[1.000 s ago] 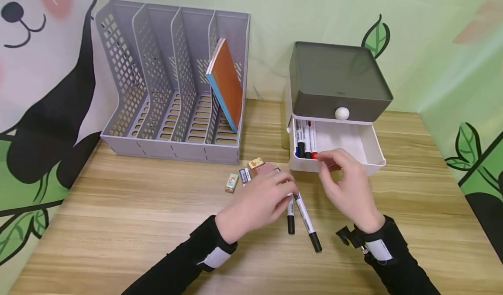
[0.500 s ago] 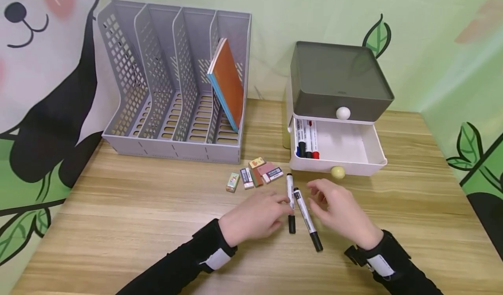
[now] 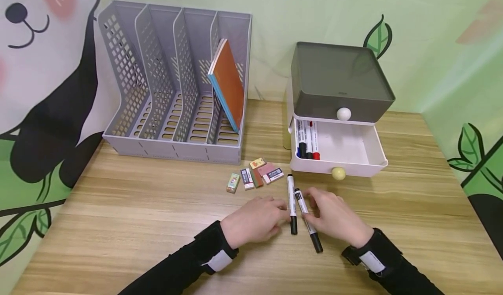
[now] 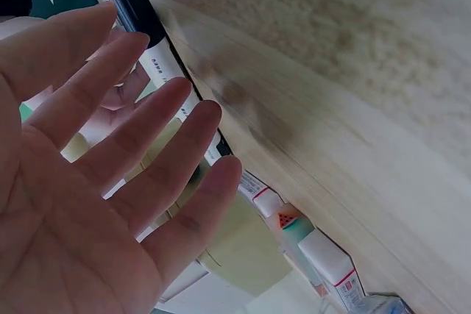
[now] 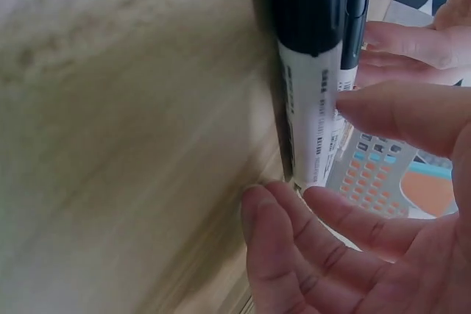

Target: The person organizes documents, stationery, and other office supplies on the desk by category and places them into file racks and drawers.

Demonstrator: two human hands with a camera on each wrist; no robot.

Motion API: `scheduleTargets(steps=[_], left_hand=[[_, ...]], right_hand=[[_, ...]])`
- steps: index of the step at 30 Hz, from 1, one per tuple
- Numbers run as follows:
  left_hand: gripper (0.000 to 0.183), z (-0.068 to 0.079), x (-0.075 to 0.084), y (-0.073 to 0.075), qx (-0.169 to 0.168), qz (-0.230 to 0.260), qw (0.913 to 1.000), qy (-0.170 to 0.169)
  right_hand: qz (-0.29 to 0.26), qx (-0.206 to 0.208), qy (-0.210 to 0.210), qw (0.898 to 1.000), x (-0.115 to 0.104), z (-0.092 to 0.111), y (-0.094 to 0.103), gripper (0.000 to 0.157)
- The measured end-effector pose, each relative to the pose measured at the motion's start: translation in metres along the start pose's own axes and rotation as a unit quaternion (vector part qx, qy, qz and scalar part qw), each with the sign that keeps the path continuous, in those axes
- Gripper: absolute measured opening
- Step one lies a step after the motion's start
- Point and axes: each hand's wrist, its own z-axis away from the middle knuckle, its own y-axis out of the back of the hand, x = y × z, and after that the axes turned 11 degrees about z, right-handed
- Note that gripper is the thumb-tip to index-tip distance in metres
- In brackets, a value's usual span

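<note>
Two white whiteboard markers with black caps lie on the table between the hands. My left hand (image 3: 256,220) is beside the left marker (image 3: 291,199), fingers loosely extended; the left wrist view shows its palm (image 4: 66,211) bare. Contact with that marker is unclear. My right hand (image 3: 339,216) reaches over the right marker (image 3: 304,209). In the right wrist view its thumb (image 5: 390,112) is at the barrel of the nearer marker (image 5: 313,101), and the other fingers (image 5: 294,233) bend loosely near its far end, not closed round it.
Several erasers (image 3: 257,172) lie left of the markers. Behind them stands a grey file rack (image 3: 173,150) holding orange and blue notebooks (image 3: 228,85). A drawer box (image 3: 342,72) has its white lower drawer (image 3: 346,142) pulled out, with several markers (image 3: 308,140) inside.
My right hand has come from the drawer's front edge down to the right marker. My left hand has drawn back slightly toward me, uncovering the erasers. The left marker has shifted slightly.
</note>
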Motion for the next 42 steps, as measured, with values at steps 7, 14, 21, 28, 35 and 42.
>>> scheduleTargets(steps=[7,14,21,28,35,42], left_hand=[[0.028,0.002,0.002,0.001,0.002,0.002,1.0,0.004],[0.026,0.002,0.002,0.001,0.005,0.002,1.0,0.006],[0.026,0.003,0.001,0.003,0.009,-0.005,0.9999,0.003],[0.024,0.003,-0.001,0.006,0.047,0.012,0.9988,-0.008],[0.018,-0.001,-0.002,0.014,0.158,0.079,0.9842,0.012],[0.028,-0.003,0.002,0.02,0.273,0.185,0.9439,0.013]], right_hand=[[-0.001,-0.027,-0.018,0.999,-0.004,0.002,-0.002,0.042],[0.01,-0.014,-0.015,1.0,-0.001,0.004,-0.005,0.04],[0.007,-0.012,-0.014,1.0,-0.001,0.004,-0.003,0.039],[-0.024,-0.01,-0.015,1.0,0.0,0.009,0.004,0.043],[-0.068,0.033,0.017,0.997,0.001,0.012,0.011,0.039],[-0.101,0.118,0.068,0.986,0.0,0.01,0.014,0.035]])
